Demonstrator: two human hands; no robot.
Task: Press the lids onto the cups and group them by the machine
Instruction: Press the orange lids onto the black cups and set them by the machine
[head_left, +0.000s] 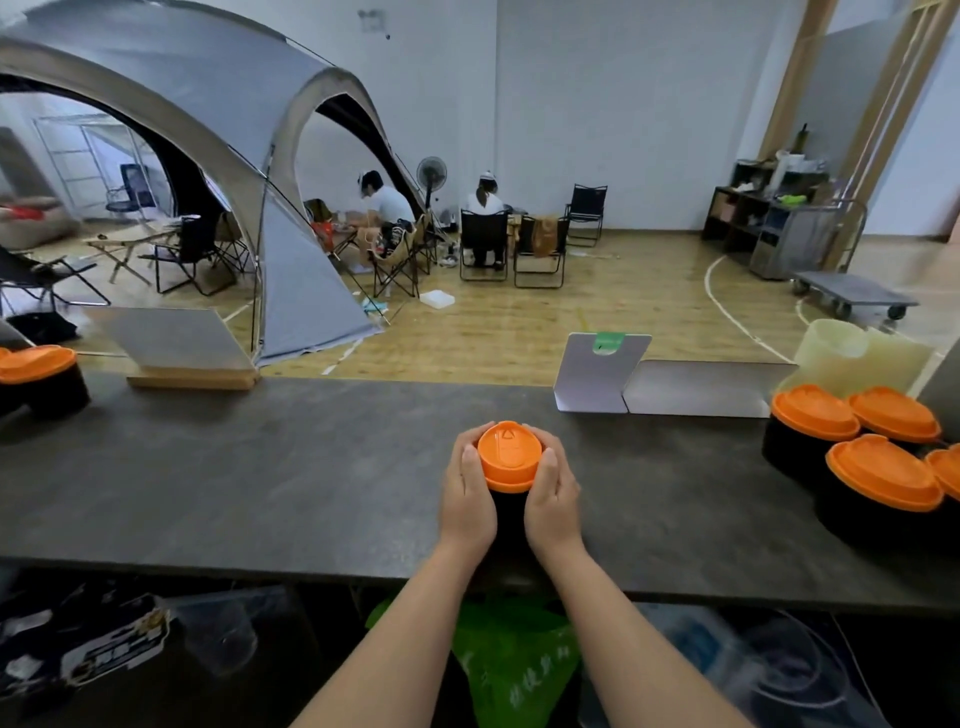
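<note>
Both the left hand (466, 501) and right hand (553, 499) clamp the black cup (510, 512) mid-counter, thumbs on its orange lid (509, 456); uneven pressing could seat it crooked or crush the cup.

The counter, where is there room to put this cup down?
Bare counter runs wide between the left hand and the lidded cups at the far left. A smaller gap lies between the right hand and the lidded cups on the right, where it is crowded.

Cup (511, 512) mid-counter (260, 483) btwn hands (511, 493) — lidded cups (857, 457) far right, more (41, 384) far left.
</note>
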